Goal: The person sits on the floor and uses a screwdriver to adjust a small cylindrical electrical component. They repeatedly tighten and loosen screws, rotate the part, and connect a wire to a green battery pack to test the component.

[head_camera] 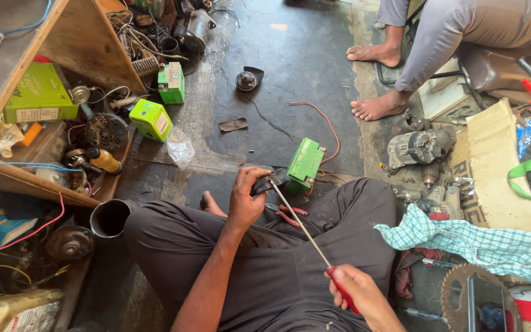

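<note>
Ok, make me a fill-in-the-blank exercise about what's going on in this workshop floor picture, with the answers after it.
1. The right hand grips a long screwdriver by its ____ handle.
2. The left hand holds a small ____ part, where the screwdriver's tip meets it.
3. Just beyond that part, a ____ battery lies on the floor.
4. At the top right, another person's ____ feet rest on the floor.

Missing words: red; black; green; bare
</note>
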